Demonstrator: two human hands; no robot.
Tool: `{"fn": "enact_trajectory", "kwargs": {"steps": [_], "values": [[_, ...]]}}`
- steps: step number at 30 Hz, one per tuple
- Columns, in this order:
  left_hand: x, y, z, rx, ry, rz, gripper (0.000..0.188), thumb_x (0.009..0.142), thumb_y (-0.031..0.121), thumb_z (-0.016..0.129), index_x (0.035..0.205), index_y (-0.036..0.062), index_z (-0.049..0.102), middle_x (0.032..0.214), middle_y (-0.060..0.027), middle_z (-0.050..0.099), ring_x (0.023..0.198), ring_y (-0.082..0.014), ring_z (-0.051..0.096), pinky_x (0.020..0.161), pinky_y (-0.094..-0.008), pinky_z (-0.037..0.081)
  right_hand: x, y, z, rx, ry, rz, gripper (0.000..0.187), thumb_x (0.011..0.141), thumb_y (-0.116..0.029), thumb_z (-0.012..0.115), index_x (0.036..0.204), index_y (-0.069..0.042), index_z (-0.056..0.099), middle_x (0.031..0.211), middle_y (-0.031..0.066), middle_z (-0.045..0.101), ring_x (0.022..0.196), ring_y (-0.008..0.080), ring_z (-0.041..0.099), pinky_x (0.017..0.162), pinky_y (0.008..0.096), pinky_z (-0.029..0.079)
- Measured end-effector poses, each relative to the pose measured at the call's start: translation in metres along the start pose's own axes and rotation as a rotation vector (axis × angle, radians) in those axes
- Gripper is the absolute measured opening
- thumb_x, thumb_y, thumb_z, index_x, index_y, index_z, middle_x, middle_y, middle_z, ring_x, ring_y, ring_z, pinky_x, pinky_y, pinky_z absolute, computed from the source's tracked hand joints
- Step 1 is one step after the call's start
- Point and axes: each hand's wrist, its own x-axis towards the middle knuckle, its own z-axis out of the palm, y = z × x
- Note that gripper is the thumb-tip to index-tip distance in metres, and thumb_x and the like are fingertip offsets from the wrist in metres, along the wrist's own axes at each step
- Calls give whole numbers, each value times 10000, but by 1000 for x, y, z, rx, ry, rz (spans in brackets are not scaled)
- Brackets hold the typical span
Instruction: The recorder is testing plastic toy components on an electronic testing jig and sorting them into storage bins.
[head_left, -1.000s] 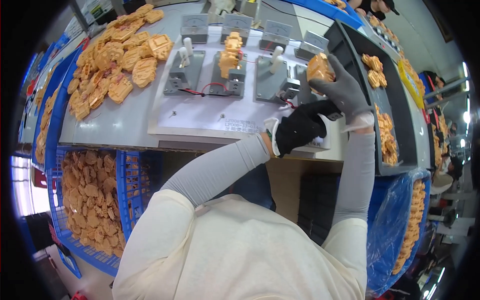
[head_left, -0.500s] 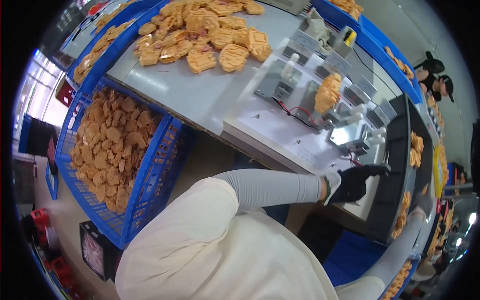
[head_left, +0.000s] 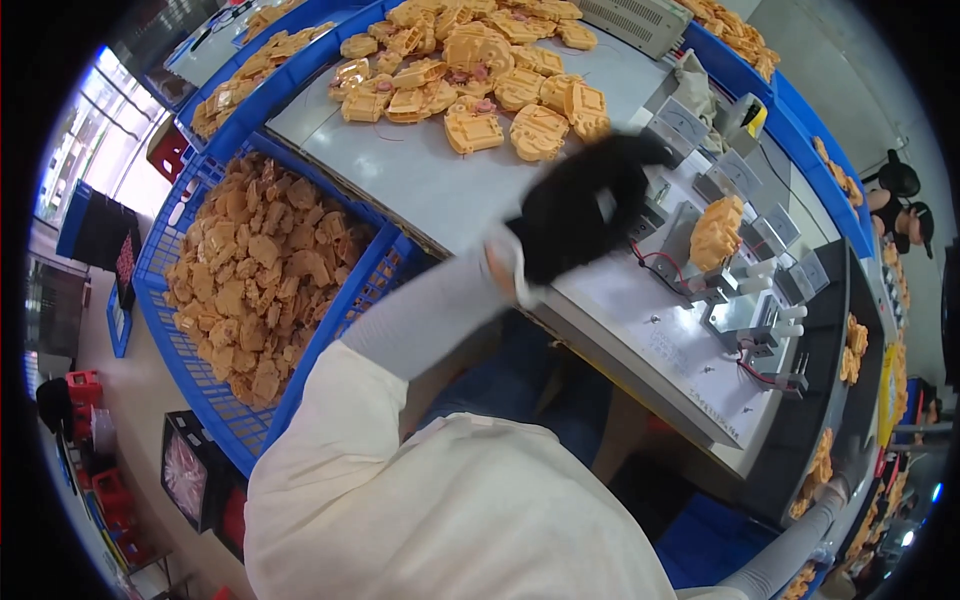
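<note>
My left hand, in a black glove, is raised over the front edge of the bench. It hides part of the white test board and one of its metal clamps. Motion smears its fingers, and I cannot make out anything in them. An orange-yellow plastic shell sits upright in a clamp just right of that hand. At the far right, my right hand is small and blurred at the dark trough. It is beside an orange shell piece; whether it grips the piece is unclear.
Orange shells with pinkish parts and thin wires lie heaped on the grey bench. A blue crate of tan plastic pieces stands on the floor at left. Blue trays of shells line the far side. Small meters stand behind the clamps.
My left hand has swung left and away from the right end of the test board to its left end. My right hand has moved down along the trough. The view has shifted somewhat.
</note>
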Motion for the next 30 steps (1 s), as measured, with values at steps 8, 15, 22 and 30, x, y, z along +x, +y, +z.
{"fn": "enact_trajectory", "kwargs": {"steps": [8, 15, 22, 30], "values": [[76, -194, -8, 950, -440, -720, 662, 752, 538, 557, 1181, 34, 524, 1207, -178, 544, 1116, -313, 525, 923, -385, 432, -200, -296, -65, 521, -52, -390, 438, 854, 0, 565, 1281, -58, 489, 1026, 32, 589, 848, 70, 543, 706, 200, 423], [89, -248, -36, 950, -475, -544, 464, 777, 446, 537, 1055, 85, 628, 1094, -167, 603, 990, -342, 584, 841, -407, 458, -241, -294, -73, 339, -120, -566, 434, 820, 53, 561, 1244, -34, 523, 986, 47, 619, 833, 80, 553, 684, 197, 419], [82, -64, -56, -771, 41, -633, 343, 848, 189, 595, 1146, 27, 545, 1064, -98, 591, 1007, -200, 579, 852, -298, 478, -274, -342, -42, 1010, -292, -269, 477, 780, 128, 505, 1246, 27, 497, 967, 86, 611, 848, 130, 564, 711, 221, 442], [19, 50, 36, -445, -339, -316, 344, 890, 106, 548, 1220, 21, 507, 1155, -87, 563, 1050, -171, 543, 898, -290, 433, -297, -454, -24, 1514, -316, -450, 794, 680, 0, 712, 1364, -31, 309, 1061, 67, 580, 769, 81, 560, 579, 177, 427]]}}
